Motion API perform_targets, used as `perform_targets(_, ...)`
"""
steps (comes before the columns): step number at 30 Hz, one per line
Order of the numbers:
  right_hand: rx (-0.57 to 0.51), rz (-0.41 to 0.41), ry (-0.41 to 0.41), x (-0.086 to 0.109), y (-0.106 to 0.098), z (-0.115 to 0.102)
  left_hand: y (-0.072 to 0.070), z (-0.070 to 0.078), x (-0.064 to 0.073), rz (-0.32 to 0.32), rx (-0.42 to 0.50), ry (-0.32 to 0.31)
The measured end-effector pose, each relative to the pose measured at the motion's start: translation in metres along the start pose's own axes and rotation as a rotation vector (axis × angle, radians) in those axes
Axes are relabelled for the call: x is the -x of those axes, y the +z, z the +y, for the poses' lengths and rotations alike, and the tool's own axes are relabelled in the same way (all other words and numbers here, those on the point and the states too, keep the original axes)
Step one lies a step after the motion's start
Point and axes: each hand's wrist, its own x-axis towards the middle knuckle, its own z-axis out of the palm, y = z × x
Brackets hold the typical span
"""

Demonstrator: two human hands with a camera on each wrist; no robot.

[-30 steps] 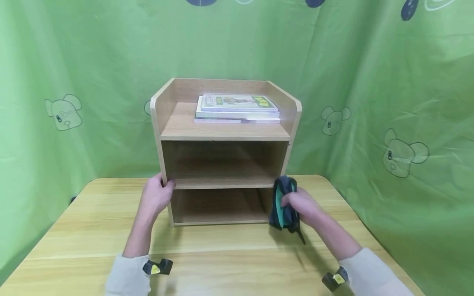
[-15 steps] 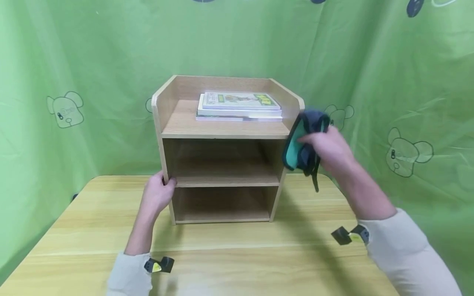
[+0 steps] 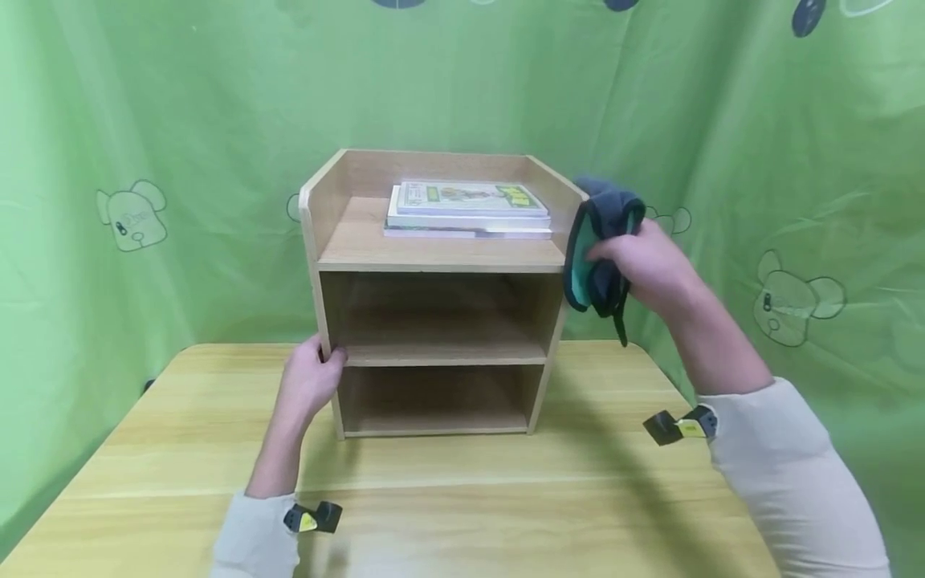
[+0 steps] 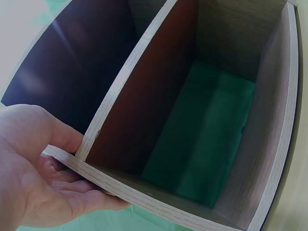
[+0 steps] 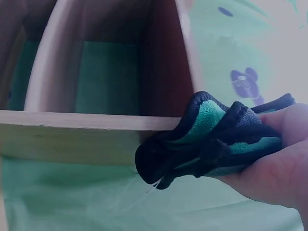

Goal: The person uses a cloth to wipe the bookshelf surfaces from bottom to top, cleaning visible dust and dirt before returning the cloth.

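Observation:
A small wooden shelf unit [image 3: 442,267] stands on the table, its two lower compartments facing me. My left hand [image 3: 307,383] grips the edge of its left side panel at the middle board. In the left wrist view, the thumb [image 4: 65,137] lies on the inner side and the fingers pass behind the panel. My right hand [image 3: 656,266] holds a bunched dark navy cloth [image 3: 610,210] with teal faces and black edging, up at the right side panel. From the right wrist camera, the cloth [image 5: 207,120] overlaps the panel's front edge.
Several stacked books [image 3: 470,213] lie on the top shelf. The wooden table [image 3: 462,514] spreads in front and to both sides. A green curtain [image 3: 238,120] with mouse drawings hangs behind and at the sides.
My right hand has lifted the cloth from low by the unit's bottom right corner to the upper part of the right side panel. The left hand keeps its grip in place.

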Motion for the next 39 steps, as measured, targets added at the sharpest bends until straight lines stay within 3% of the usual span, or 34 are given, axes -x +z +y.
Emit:
perform_targets(6,-0.055,-0.09,0.045,-0.004,0.014,0.04,0.0,0.002,0.0,-0.007,-0.004,-0.014)
perform_targets(18,-0.177,-0.161,0.155,-0.002,0.051,0.119,0.0,0.004,-0.001,0.004,-0.007,-0.006)
perform_targets(26,-0.209,-0.112,0.217,-0.001,0.089,0.17,-0.002,0.002,0.0,0.01,-0.014,-0.009)
perform_targets(31,-0.275,-0.115,0.273,0.0,0.1,0.196,-0.001,0.0,0.001,0.003,-0.012,-0.01)
perform_targets(39,-0.261,-0.102,0.284,0.006,0.106,0.212,0.001,0.0,0.001,0.004,-0.016,0.001)
